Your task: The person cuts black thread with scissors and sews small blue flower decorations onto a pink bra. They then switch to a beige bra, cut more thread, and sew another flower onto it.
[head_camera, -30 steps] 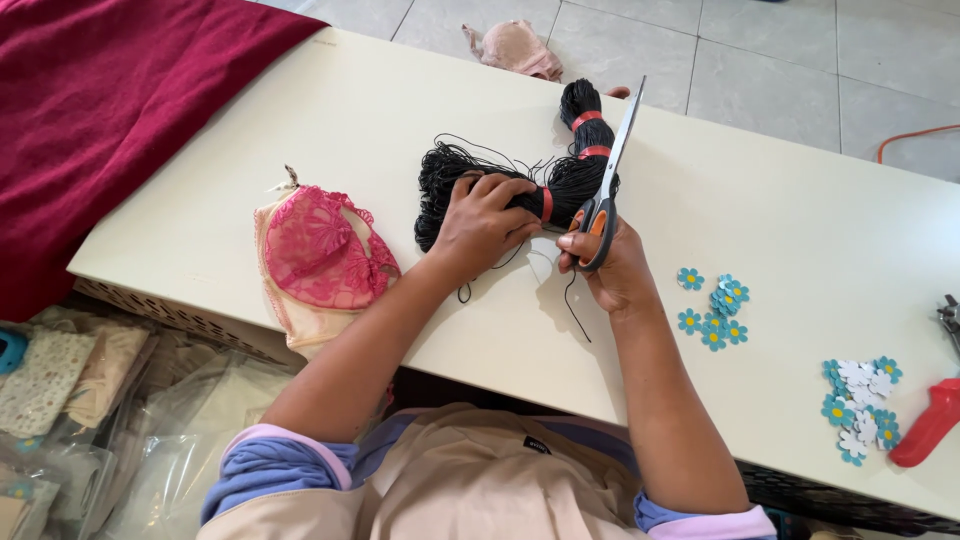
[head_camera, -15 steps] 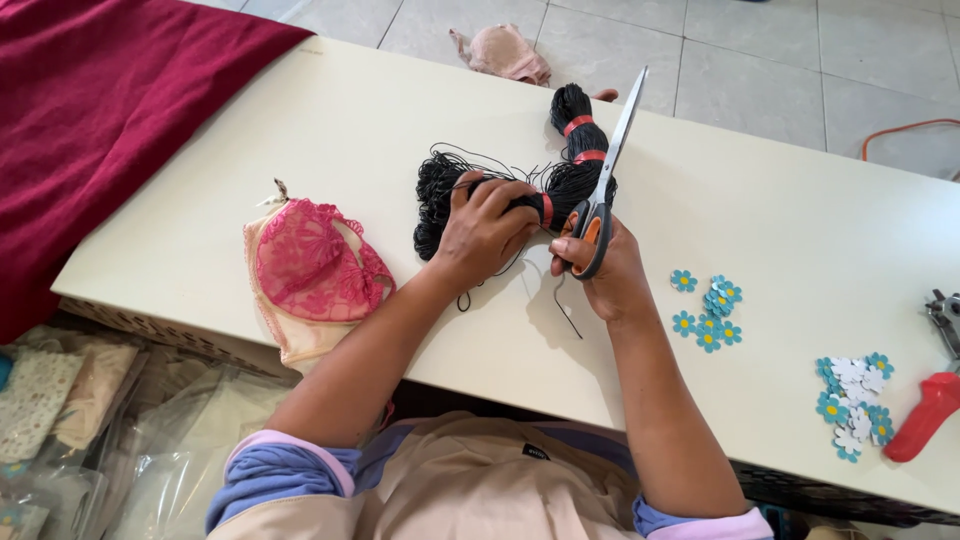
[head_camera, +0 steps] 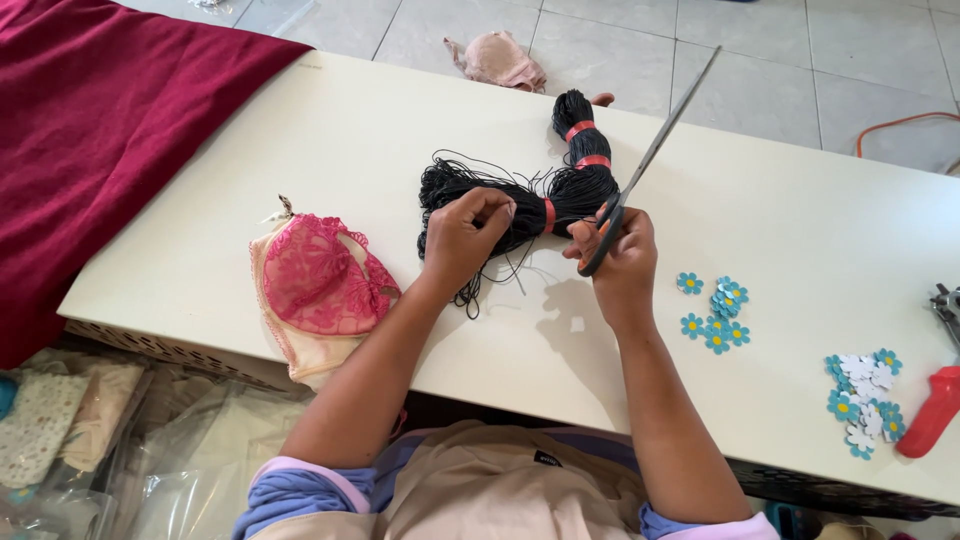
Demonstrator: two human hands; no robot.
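A bundle of thin black cord [head_camera: 560,185], tied with red bands, lies in the middle of the cream table [head_camera: 800,220]. My left hand [head_camera: 462,238] pinches loose strands of this cord at the bundle's left part, fingers closed on them. My right hand [head_camera: 615,250] grips a pair of scissors [head_camera: 650,155] by its orange and black handles. The blades point up and to the right, over the table and away from the bundle. A few loose cord ends trail on the table below my left hand.
A pink lace bra [head_camera: 320,280] lies at the table's left front edge. Blue paper flowers [head_camera: 715,305] and a blue and white flower pile [head_camera: 862,400] lie to the right, with a red-handled tool [head_camera: 930,415] at the edge. Dark red cloth [head_camera: 100,120] covers the left.
My left hand lifted off the bundle and now pinches loose strands. The scissors tilted further to the right. My right hand shifted slightly right.
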